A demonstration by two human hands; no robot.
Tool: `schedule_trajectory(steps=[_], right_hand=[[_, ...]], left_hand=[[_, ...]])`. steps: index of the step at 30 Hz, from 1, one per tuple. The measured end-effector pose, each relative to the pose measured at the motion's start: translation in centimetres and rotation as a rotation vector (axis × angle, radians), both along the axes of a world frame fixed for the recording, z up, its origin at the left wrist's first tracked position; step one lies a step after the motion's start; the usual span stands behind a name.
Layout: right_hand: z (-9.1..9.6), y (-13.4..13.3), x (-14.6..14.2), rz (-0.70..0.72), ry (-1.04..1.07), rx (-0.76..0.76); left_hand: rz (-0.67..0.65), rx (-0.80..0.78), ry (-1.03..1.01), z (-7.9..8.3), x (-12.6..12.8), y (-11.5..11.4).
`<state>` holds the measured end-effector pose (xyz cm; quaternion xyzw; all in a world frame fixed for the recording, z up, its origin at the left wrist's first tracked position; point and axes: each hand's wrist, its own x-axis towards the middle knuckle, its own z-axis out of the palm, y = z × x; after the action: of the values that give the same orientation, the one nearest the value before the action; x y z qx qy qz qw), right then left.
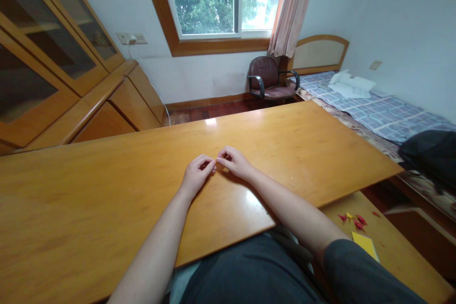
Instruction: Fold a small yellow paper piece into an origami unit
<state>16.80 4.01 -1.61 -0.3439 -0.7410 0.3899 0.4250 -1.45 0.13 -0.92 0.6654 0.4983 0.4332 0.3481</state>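
Note:
Over the middle of the wooden desk (117,185), my left hand (198,171) and my right hand (233,161) meet with their fingertips almost touching. Thumb and forefinger are pinched together on each hand. A tiny yellowish bit shows between the fingertips, too small to name and mostly covered by the fingers. Both forearms rest on or just above the desktop.
At lower right, a lower wooden surface holds several small red and yellow folded paper pieces (359,222) and a yellow paper stack (365,245). Beyond the desk are a chair (265,76), a bed (377,109) with a black bag (432,156), and a cabinet (103,99).

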Motion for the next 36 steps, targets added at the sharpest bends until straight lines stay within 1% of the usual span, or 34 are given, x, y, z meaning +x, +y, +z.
schedule_trajectory(steps=[16,22,24,30,36], right_hand=[[-0.08,0.09,-0.11,-0.026,-0.026,0.012],[-0.16,0.08,-0.15,-0.017,0.011,-0.014],[-0.25,0.13,-0.17,-0.015,0.036,-0.053],[-0.78,0.39,-0.23,0.026,0.210,-0.279],[-0.70,0.44,-0.18,0.078,0.353,-0.410]], left_hand=[[0.005,0.056,0.050,-0.07,0.14,0.01],[0.042,0.052,0.055,-0.62,-0.04,0.26],[0.034,0.014,0.014,-0.79,-0.11,0.32],[0.033,-0.119,-0.127,-0.41,-0.01,0.21],[0.043,-0.214,-0.240,-0.28,-0.13,0.29]])
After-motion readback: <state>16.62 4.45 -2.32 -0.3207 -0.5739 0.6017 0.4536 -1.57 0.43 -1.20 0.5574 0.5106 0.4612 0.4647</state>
